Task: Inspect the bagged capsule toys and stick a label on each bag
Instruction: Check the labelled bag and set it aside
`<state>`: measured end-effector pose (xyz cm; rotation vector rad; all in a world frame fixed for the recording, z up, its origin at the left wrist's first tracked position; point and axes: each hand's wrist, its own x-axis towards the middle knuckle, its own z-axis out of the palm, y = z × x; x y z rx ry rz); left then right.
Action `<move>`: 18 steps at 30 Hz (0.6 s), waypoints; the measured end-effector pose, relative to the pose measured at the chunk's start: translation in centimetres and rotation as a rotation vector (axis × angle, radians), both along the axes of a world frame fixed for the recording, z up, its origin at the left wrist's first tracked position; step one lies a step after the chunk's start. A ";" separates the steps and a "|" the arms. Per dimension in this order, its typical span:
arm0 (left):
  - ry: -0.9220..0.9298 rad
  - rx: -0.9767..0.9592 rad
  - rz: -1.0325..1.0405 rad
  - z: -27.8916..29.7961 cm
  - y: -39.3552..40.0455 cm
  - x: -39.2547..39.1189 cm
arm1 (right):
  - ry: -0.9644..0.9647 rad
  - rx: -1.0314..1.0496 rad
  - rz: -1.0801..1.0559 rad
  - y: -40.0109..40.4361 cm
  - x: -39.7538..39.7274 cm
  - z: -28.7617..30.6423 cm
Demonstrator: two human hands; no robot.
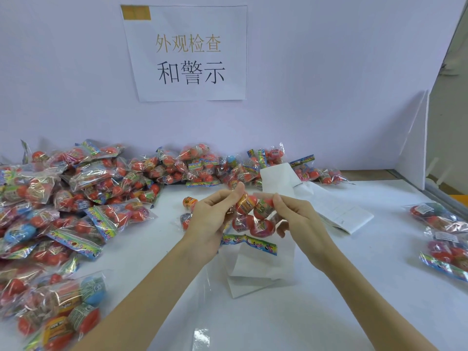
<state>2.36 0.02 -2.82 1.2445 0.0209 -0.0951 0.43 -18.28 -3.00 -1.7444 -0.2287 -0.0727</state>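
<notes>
Above the middle of the white bench (316, 287), a clear bag of capsule toys (253, 214) is held up between both hands. It holds several red-orange capsules with printed bands, and its colourful header strip (249, 243) hangs at the lower end, nearest the person. The left hand (212, 214) has its grip closed on the bag's upper left part, thumb and fingers pinched together at the top. The right hand (293, 214) pinches the bag's upper right part between thumb and forefinger, the other fingers curled loosely below it. Under the hands lies a long strip of white backing paper (260, 264), and more of it (278, 181) runs away behind the bag toward the back of the bench. Just right of the hands a sheet of printed labels (347, 214) lies flat. Beside the left hand, two loose capsules show: an orange one (190, 201) and a darker one (186, 220) partly hidden by the wrist. A big heap of bagged toys (76, 198) covers the left side of the bench and stretches along the back wall (329, 97). A small group of bags (445, 234) lies well apart at the right edge. On the wall hangs a paper sign (188, 54) with Chinese characters; a white foam board (415, 148) stands at the right
</notes>
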 end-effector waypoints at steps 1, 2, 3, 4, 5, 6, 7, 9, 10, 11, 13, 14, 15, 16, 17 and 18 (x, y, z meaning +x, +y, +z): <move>0.007 -0.018 0.007 0.1 -0.1 -0.1 | -0.004 -0.008 -0.001 0.0 0.1 0.0; 0.006 -0.024 0.026 0.1 -0.1 -0.2 | -0.017 -0.029 -0.004 0.1 0.0 0.0; -0.006 -0.013 0.059 0.1 -0.1 -0.3 | -0.037 -0.063 -0.013 0.2 0.0 -0.1; -0.034 0.011 0.100 0.0 -0.1 -0.3 | -0.065 -0.104 -0.040 0.2 0.1 -0.2; -0.068 0.032 0.142 -0.1 0.0 -0.3 | -0.091 -0.140 -0.091 0.3 0.1 -0.2; -0.107 0.039 0.180 -0.1 0.1 -0.3 | -0.101 -0.161 -0.152 0.2 0.2 -0.3; -0.147 0.028 0.214 -0.1 0.1 -0.3 | -0.097 -0.169 -0.197 0.1 0.2 -0.3; -0.236 0.010 0.232 0.1 0.2 -0.2 | 0.028 -0.062 -0.159 -0.2 0.2 -0.2; -0.292 0.014 0.194 0.2 0.2 -0.2 | 0.130 0.048 -0.090 -0.2 0.1 0.0; -0.352 0.023 0.126 0.3 0.2 -0.2 | 0.213 0.154 -0.025 -0.2 0.1 0.2; -0.456 0.125 -0.024 0.2 0.3 -0.2 | 0.295 0.328 0.055 -0.4 0.3 0.4; -0.483 0.223 -0.059 0.2 0.6 -0.1 | 0.307 0.411 0.084 -0.6 0.5 0.5; -0.492 0.327 -0.073 0.2 0.9 0.0 | 0.307 0.484 0.116 -0.8 0.7 0.5; -0.485 0.399 -0.087 0.2 1.4 0.2 | 0.299 0.534 0.148 -1.0 0.8 0.5; -0.468 0.418 -0.109 0.3 1.8 0.2 | 0.291 0.566 0.174 -1.2 0.8 0.6; -0.439 0.399 -0.138 0.4 2.1 0.2 | 0.281 0.581 0.194 -1.4 0.8 0.6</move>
